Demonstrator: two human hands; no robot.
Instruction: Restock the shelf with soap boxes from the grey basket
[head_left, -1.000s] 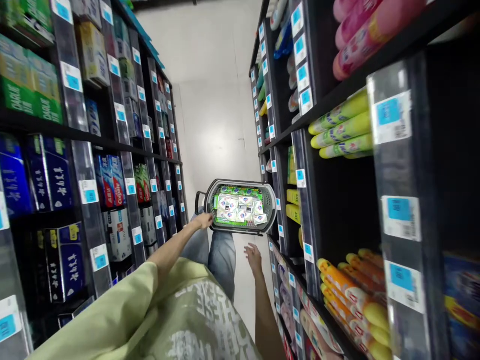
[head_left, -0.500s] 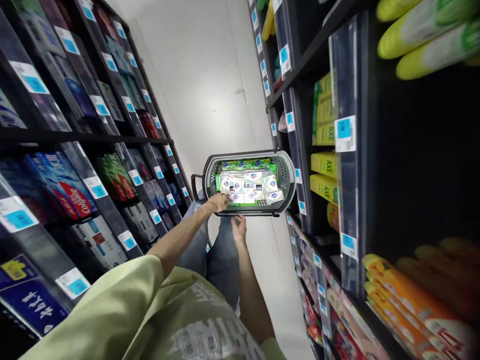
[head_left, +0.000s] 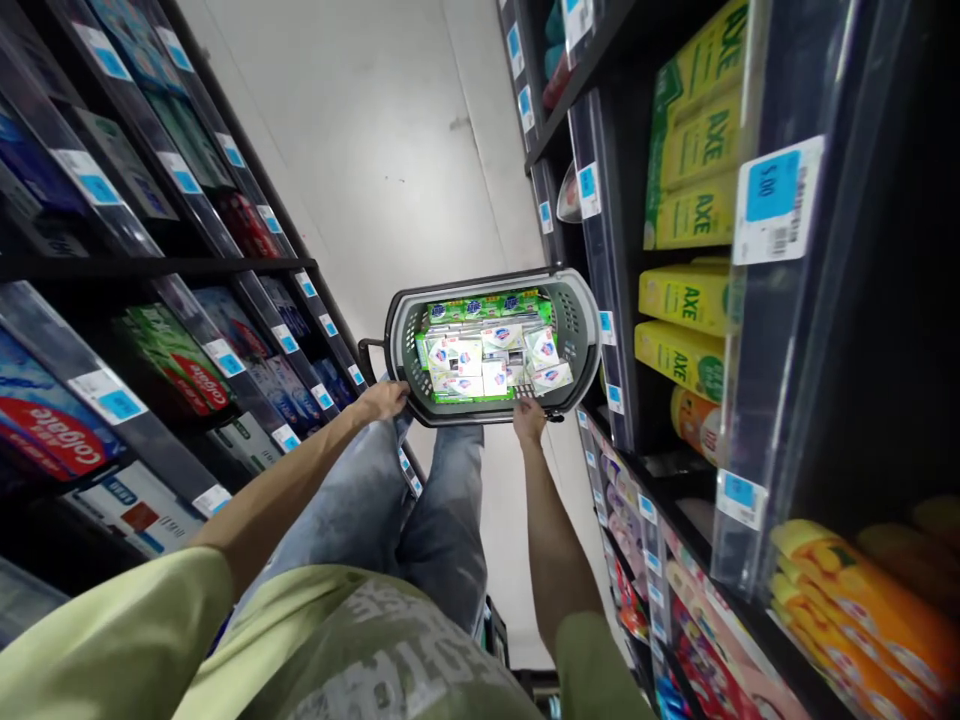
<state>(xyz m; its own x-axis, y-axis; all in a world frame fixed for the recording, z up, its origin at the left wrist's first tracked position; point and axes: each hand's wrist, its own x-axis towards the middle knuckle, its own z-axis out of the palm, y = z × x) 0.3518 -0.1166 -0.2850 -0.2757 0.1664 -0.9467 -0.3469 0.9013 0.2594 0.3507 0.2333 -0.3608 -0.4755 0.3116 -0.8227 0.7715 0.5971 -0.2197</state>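
A grey shopping basket (head_left: 581,300) with a black rim is in front of my legs. Small white boxes with a blue and red logo (head_left: 495,377) lie in it, and green packs (head_left: 474,308) line its far side. At the basket's near left corner, my left hand (head_left: 386,399) is closed on the rim. My right hand (head_left: 529,415) has its fingers hooked over the near rim, towards the right end, close to the white boxes. The black handle (head_left: 369,358) is folded out on the left.
Shelves with toothpaste boxes (head_left: 180,360) rise on my left. On the right, a shelf holds yellow AXE boxes (head_left: 686,290) and orange bottles (head_left: 862,600). Clear plastic strips with price tags (head_left: 780,200) edge the shelves. Pale floor (head_left: 360,140) runs between them.
My left hand has moved from over the boxes out to the left corner rim. My right hand has moved right and up onto the near rim. The view has shifted forward along the shelves.
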